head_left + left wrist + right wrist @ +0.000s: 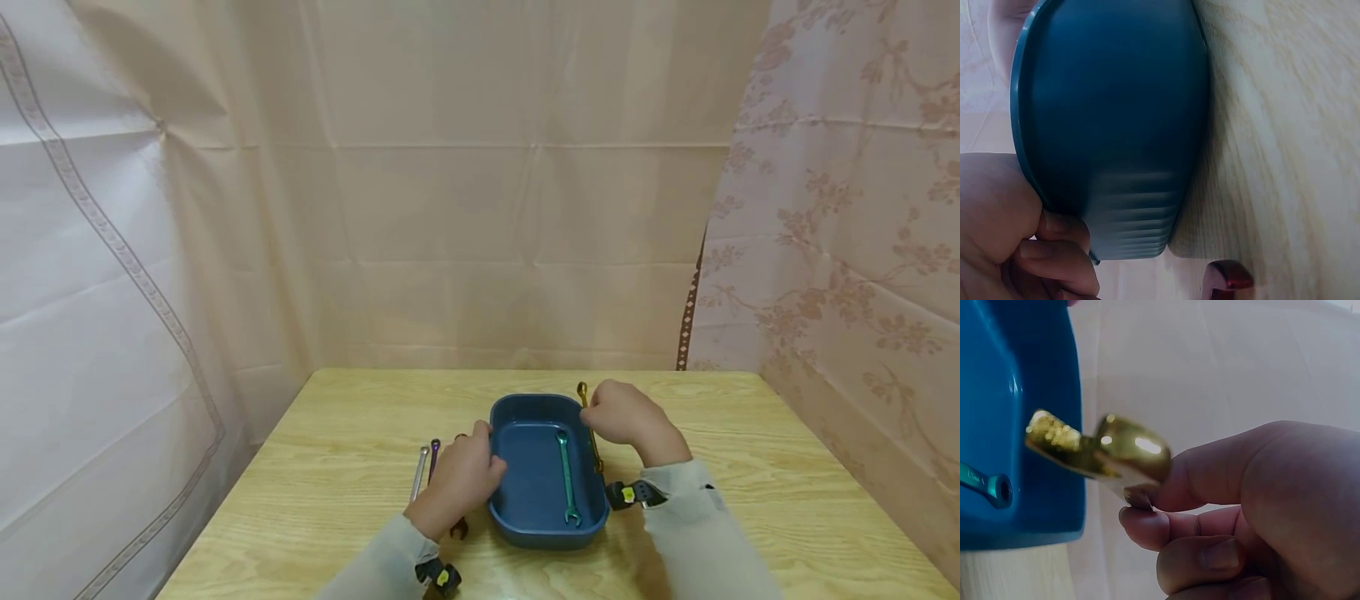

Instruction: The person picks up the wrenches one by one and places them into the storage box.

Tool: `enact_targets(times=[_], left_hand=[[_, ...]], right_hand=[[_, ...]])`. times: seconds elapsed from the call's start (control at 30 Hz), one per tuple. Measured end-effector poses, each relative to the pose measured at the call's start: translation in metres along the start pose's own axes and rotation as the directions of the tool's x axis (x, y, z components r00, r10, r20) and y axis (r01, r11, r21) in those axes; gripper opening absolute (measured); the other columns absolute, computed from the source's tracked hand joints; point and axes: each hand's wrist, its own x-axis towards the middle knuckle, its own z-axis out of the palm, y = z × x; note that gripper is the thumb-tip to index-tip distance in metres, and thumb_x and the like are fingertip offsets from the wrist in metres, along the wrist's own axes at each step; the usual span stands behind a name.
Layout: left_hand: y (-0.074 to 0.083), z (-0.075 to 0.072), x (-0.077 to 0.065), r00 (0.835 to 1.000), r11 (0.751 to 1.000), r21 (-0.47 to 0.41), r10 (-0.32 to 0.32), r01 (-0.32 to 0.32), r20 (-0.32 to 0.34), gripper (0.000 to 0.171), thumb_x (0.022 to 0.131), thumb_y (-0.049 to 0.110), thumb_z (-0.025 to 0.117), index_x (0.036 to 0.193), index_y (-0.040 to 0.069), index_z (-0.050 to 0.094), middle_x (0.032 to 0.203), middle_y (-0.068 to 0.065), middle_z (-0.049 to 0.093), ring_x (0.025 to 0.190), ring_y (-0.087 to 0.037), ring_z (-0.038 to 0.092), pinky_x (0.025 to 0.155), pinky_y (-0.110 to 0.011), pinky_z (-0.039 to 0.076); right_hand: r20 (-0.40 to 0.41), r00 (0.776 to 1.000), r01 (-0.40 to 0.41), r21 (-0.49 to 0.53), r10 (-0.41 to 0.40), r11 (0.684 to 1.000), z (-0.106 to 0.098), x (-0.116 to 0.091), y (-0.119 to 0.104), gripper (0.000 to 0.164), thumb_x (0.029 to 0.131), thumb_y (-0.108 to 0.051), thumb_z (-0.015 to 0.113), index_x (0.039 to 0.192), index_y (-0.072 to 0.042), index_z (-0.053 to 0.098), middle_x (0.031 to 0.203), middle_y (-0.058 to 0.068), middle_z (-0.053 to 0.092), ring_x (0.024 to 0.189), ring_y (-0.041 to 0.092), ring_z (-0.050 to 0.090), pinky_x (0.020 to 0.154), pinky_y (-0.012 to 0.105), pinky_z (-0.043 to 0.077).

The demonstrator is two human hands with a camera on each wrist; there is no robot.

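Observation:
A blue plastic basin point(525, 533) stands on the table, and my left hand point(465, 471) pinches its left rim between thumb and fingers. Inside it lies a green combination wrench point(567, 479), toward the right wall. At the right rim my right hand point(622, 412) pinches a gold combination wrench point(1132, 450) between thumb and index finger, its open end toward the right wrist camera. Left of the basin are a silver wrench point(419, 473) and a purple wrench point(434, 454), both partly behind my left hand. A dark red wrench point(1229, 275) shows only its end in the left wrist view.
The pale wooden table point(360, 417) runs back to a beige curtain point(450, 208). A white cloth point(90, 292) hangs at the left, and a flower-patterned cloth point(847, 250) hangs at the right.

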Motion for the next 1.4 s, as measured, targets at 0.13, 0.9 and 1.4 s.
enact_targets(times=[0.13,0.9,1.4], left_hand=[[0.0,0.0,0.0,1.0,1.0,0.001,0.007,-0.007,0.001,0.05,0.095,0.02,0.061,0.14,0.0,0.052,0.064,-0.001,0.054,0.046,-0.014,0.049,0.043,-0.028,0.038],[-0.001,0.002,0.001,1.0,1.0,-0.002,-0.005,0.005,0.004,0.05,0.095,0.02,0.061,0.141,0.001,0.052,0.062,-0.001,0.054,0.045,-0.015,0.048,0.043,-0.029,0.037],[-0.002,0.002,0.001,1.0,1.0,0.002,-0.006,0.006,0.014,0.05,0.096,0.021,0.061,0.141,0.001,0.051,0.064,-0.002,0.054,0.045,-0.016,0.049,0.043,-0.03,0.038]], right_hand=[[0.0,1.0,0.001,0.005,-0.001,1.0,0.005,0.002,-0.003,0.037,0.089,-0.017,0.059,0.056,-0.019,0.043,0.054,-0.006,0.034,0.047,0.011,0.029,0.045,0.026,0.023],[0.039,0.999,-0.02,-0.001,0.02,1.0,0.031,0.014,-0.018,0.038,0.087,-0.013,0.061,0.053,-0.018,0.047,0.052,-0.004,0.037,0.046,0.012,0.032,0.045,0.027,0.026],[0.047,0.997,-0.065,-0.07,0.069,0.995,0.048,0.019,-0.026,0.018,0.086,-0.014,0.064,0.068,-0.013,0.063,0.064,0.003,0.055,0.053,0.018,0.053,0.048,0.03,0.037]])
